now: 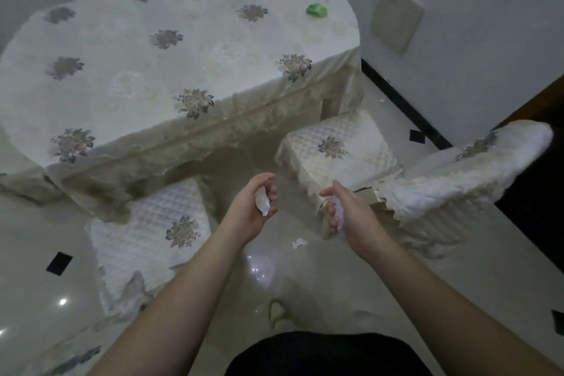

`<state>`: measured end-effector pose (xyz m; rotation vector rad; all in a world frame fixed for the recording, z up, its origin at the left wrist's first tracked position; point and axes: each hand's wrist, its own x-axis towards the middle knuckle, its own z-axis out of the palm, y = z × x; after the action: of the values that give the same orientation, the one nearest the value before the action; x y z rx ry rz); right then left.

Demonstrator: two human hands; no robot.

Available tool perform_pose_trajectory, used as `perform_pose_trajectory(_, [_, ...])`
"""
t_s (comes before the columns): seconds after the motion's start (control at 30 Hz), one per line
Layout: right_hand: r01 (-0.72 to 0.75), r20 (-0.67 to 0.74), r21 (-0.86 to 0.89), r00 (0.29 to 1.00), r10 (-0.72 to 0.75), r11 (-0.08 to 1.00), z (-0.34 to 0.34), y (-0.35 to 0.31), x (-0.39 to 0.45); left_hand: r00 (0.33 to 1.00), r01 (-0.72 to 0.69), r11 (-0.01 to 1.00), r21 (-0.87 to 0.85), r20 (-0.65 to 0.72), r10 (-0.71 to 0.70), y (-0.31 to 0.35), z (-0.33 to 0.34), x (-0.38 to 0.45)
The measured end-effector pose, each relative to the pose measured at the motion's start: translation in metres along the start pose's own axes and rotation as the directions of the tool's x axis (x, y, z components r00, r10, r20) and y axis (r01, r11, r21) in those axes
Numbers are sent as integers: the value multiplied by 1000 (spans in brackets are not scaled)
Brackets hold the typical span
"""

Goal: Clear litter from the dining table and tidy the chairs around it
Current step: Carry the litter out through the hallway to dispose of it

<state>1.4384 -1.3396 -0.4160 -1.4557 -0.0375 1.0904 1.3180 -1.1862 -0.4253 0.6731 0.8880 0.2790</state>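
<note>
Both my hands sit low centre of the frame, above the glossy floor point(36, 253) between two chairs. My left hand point(250, 210) has its fingers curled round a crumpled white scrap point(263, 204), pinched against the palm. My right hand point(348, 217) grips a second white wad point(339, 217), with the thumb sticking out to the left; how tightly the lower fingers close I cannot tell. A small white shred point(299, 243) lies on the floor just below and between the hands. The dining table point(152, 49) fills the upper left, draped in a flowered cloth, and a green lump point(316, 10) rests near its rounded end at upper right. One quilted chair seat point(146, 229) shows lower left, partly under the table edge; another chair point(341, 149) stands centre right, angled out, its covered back point(476, 168) reaching toward the right edge.
</note>
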Motion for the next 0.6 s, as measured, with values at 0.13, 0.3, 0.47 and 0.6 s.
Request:
perform_pose_trajectory(0.13, [-65, 15, -77, 998, 66, 995, -6, 24, 34, 997, 32, 998, -54, -63, -35, -18, -4, 38])
perform_pose_trajectory(0.3, [-186, -11, -156, 982, 187, 970, -18, 72, 96, 961, 66, 989, -129, -257, -97, -70, -20, 87])
perform_pose_trajectory(0.47, [-205, -45, -258, 979, 200, 944, -38, 120, 159, 931, 123, 981, -150, -325, -167, -137, -48, 137])
perform_pose_trajectory(0.6, [-232, -76, -341, 973, 219, 911, -49, 178, 212, 920, 111, 969, -220, -345, -184, -196, -89, 181])
